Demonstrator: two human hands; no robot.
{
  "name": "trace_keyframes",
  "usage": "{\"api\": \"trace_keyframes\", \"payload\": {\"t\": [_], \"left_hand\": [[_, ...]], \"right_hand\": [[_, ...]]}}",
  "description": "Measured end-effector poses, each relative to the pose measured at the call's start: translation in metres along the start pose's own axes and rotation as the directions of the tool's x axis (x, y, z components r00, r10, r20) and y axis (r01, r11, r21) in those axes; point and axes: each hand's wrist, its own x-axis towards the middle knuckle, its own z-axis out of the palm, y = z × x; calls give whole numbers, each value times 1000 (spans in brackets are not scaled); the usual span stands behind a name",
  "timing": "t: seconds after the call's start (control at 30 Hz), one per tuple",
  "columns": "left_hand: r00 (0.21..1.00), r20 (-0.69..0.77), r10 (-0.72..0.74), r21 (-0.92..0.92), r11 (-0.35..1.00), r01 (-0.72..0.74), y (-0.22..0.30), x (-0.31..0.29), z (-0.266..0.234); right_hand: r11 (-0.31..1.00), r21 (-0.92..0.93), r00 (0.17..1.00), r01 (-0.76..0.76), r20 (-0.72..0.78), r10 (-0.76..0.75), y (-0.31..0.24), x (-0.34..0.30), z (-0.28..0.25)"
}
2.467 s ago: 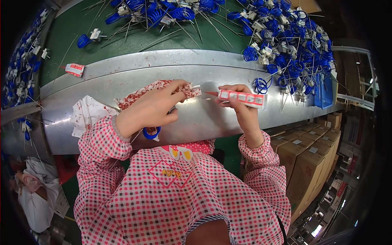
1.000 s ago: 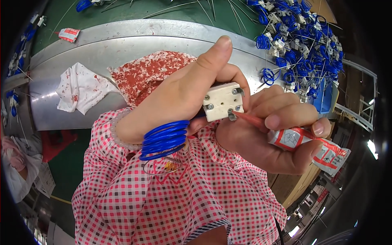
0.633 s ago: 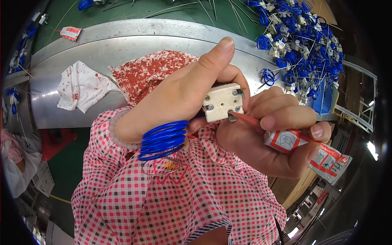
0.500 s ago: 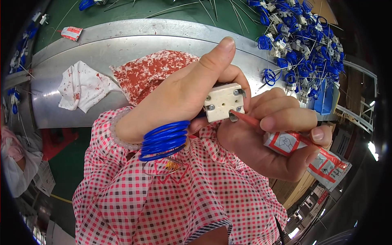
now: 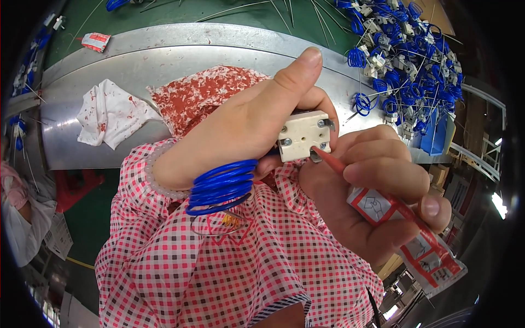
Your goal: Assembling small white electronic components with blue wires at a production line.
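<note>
Currently: left hand (image 5: pixel 240 128) clamped on white terminal block (image 5: pixel 302 136), blue wire coil (image 5: pixel 221 186) hanging near its wrist. Right hand (image 5: pixel 372 197) closed around red glue tube (image 5: pixel 394 210); long axis slants up-left, tip touching block's lower right corner.

Stained white rag (image 5: pixel 109 115), red-blotched cloth (image 5: pixel 202 95), perhaps blue-coiled parts (image 5: pixel 404 60) heaped behind.

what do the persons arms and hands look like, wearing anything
Both hands are bare, no gloves. The left hand and right hand come out of long sleeves in a red, pink and white check, with gathered cuffs trimmed in pale lace. Short plain nails on the fingers.
</note>
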Motion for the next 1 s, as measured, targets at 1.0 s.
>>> {"api": "trace_keyframes", "payload": {"t": [1.0], "left_hand": [[988,-141,-55,-27,998,51,4,-10,5]], "right_hand": [[920,364,989,-146,43,139,5,-5,1]]}}
